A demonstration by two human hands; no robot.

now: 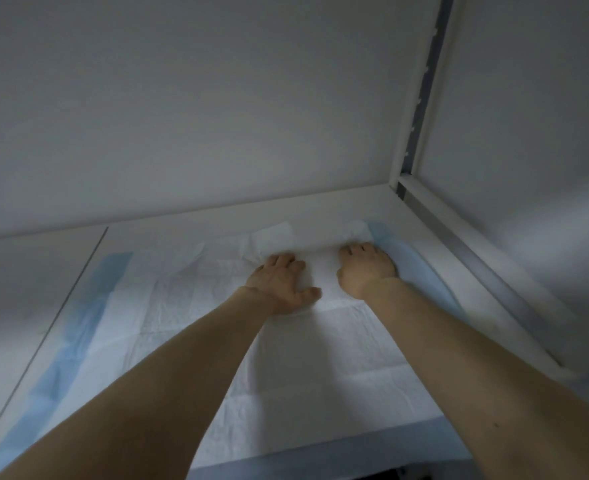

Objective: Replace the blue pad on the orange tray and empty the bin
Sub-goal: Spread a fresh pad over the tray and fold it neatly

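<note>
A white absorbent pad (pixel 189 327) with blue side strips lies spread over a flat surface inside a white-walled enclosure. Both of my arms reach forward over it. My left hand (pixel 282 284) presses palm-down on the pad's far middle, thumb spread to the right. My right hand (pixel 367 268) presses down on the pad beside its right blue strip (pixel 407 261), fingertips at the rumpled far edge. The pad's far edge (pixel 275 235) is creased and slightly raised behind my hands. No orange tray and no bin are in view.
White walls close in at the back (pixel 216 116) and the right (pixel 528 133). A grey metal rail (pixel 466 244) runs along the right side, with a slotted vertical strip (pixel 424 81) in the corner. A thin seam (pixel 61 306) borders the pad's left.
</note>
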